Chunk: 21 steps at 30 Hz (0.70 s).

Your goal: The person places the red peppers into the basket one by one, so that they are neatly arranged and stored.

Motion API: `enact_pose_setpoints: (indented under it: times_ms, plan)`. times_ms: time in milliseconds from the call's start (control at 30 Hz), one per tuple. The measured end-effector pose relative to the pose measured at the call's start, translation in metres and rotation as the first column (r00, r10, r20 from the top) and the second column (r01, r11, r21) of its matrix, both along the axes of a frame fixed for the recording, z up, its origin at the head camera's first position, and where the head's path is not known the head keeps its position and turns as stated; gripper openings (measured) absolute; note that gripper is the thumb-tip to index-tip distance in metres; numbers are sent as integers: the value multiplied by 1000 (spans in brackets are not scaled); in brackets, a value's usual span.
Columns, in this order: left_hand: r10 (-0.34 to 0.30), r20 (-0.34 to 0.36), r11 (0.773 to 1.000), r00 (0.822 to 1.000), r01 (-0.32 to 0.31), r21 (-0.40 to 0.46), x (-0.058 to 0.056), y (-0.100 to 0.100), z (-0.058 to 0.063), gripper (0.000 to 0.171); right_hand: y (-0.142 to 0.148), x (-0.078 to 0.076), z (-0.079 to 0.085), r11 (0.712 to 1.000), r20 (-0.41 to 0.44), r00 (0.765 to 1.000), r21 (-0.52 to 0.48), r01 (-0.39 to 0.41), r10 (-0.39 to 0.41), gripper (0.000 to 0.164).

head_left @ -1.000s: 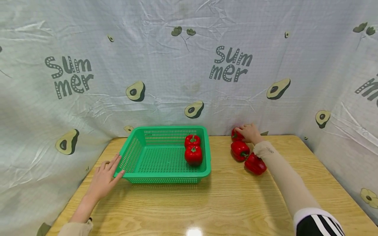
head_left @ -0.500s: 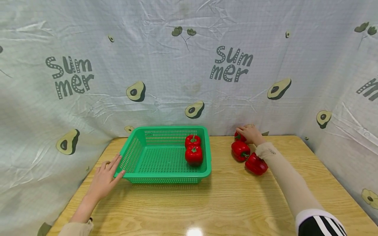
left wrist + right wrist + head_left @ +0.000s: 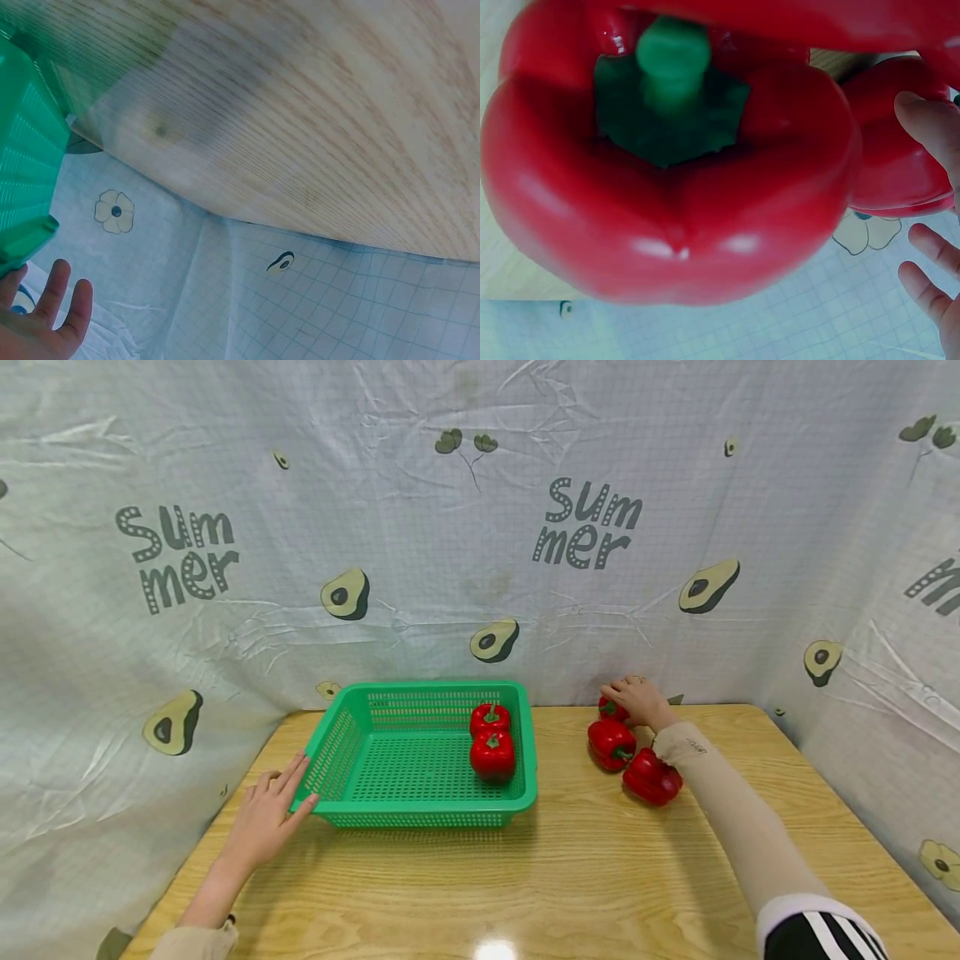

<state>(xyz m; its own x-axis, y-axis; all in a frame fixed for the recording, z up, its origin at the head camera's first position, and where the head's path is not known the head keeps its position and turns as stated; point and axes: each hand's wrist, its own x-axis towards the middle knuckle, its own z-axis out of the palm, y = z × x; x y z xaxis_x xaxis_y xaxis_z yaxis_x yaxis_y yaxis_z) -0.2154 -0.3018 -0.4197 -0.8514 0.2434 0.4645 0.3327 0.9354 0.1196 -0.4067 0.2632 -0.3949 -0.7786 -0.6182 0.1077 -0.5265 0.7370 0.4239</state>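
My left hand [image 3: 262,818] rests with spread, straight fingers at the near left corner of a green plastic basket [image 3: 412,806]. In the left wrist view its fingers [image 3: 52,289] reach beside the basket's rim. On the right, my right hand [image 3: 641,700] reaches over the farthest red bell pepper [image 3: 613,710]. The right wrist view has the thumb [image 3: 922,120] against that pepper [image 3: 885,169], two other fingers extended past it, the remaining fingers out of frame. A second red pepper [image 3: 609,745] and a third [image 3: 651,778] lie nearer, below the hand and forearm.
Inside the basket, two red peppers [image 3: 492,756] stand against its right side, stems up. Wooden table [image 3: 570,877] spreads in front and to the right. A printed cloth [image 3: 420,527] hangs along the table's back edge and sides.
My right hand has shifted slightly right together with the farthest pepper, mostly in the first half second. The left hand and the basket stay where they were.
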Motion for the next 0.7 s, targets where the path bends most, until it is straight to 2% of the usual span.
enact_pose_setpoints:
  times_ms: [233,433,700]
  plan:
    - [2,5,1000,1000,-2,-8,0,0,0,59,-1,1,5,1000,9,1000,-16,15,-15,60]
    - [1,8,1000,1000,-1,-11,-1,-1,-1,59,-3,1,10,999,-3,1000,-39,-16,16,62]
    - [-3,4,1000,1000,3,-9,-2,-2,-2,59,-6,10,24,996,-23,998,-60,-60,59,65]
